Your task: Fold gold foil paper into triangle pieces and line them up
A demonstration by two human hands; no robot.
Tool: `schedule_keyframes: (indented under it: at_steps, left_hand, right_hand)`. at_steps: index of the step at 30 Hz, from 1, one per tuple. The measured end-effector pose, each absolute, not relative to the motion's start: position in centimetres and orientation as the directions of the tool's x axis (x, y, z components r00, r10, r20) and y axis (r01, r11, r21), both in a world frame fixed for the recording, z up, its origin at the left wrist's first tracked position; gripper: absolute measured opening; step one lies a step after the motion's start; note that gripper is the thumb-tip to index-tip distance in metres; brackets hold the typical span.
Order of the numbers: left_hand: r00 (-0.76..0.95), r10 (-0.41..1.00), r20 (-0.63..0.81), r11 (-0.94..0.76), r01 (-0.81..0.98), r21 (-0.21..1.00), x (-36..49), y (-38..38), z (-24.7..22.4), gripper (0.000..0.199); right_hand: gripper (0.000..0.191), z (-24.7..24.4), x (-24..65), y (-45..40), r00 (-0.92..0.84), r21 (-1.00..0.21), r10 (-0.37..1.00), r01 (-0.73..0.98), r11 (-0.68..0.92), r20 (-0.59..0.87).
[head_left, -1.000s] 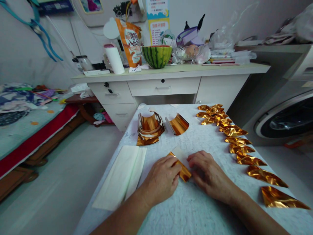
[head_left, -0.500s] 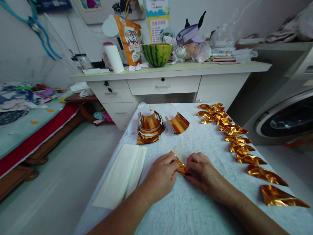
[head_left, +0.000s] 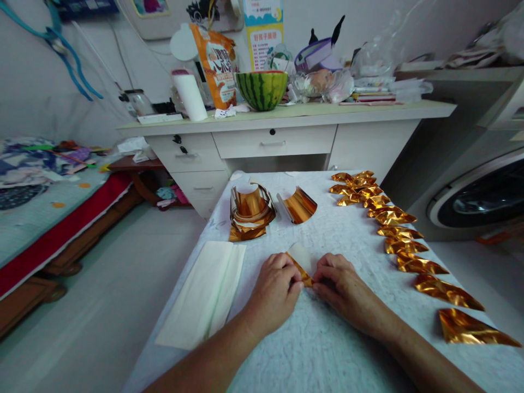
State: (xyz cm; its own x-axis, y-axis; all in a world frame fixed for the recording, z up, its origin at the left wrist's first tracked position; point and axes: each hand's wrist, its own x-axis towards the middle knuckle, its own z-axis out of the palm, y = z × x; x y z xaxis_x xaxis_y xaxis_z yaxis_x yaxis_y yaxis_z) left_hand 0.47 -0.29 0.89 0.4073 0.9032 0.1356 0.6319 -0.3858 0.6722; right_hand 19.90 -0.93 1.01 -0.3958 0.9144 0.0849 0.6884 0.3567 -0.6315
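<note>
Between my hands, low over the cloth-covered table (head_left: 282, 349), is a piece of gold foil paper (head_left: 299, 268) with a pale sheet (head_left: 302, 252) showing behind it. My left hand (head_left: 275, 289) is closed on the foil's left side, fingers curled over it. At the foil's lower right end, my right hand (head_left: 341, 286) pinches it with thumb and fingers. Part of the foil is hidden under my fingers. Beyond them stand a pile of curled gold foil sheets (head_left: 250, 210) and a single curled foil sheet (head_left: 301, 206). Folded gold foil pieces (head_left: 399, 233) line the table's right side.
White paper sheets (head_left: 200, 295) lie left of my left arm. Behind the table is a white desk (head_left: 241, 128) bearing a halved watermelon (head_left: 262, 90), an orange snack bag (head_left: 216, 68) and a paper roll (head_left: 190, 95). A washing machine (head_left: 475, 180) stands at right, a bed (head_left: 61, 218) at left.
The gold foil now shows as a narrower strip between my hands. My fingers have shifted slightly, the left thumb moving closer to the foil. The other things on the table stay put.
</note>
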Motion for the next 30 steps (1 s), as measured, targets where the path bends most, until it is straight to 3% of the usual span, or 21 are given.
schedule_keyframes:
  at_steps: [13,30]
  left_hand:
    - [0.365,0.924,0.117,-0.332,0.611,0.718,0.8,-0.3,0.6,0.008]
    - [0.370,0.918,0.146,-0.382,0.720,0.579,1.4,-0.5,0.7,0.011]
  right_hand:
    - [0.010,0.8,19.4,-0.9,-0.312,-0.586,0.947,0.753,0.299,0.083]
    - [0.012,0.6,18.7,-1.0,-0.219,-0.537,0.970,0.809,0.239,0.102]
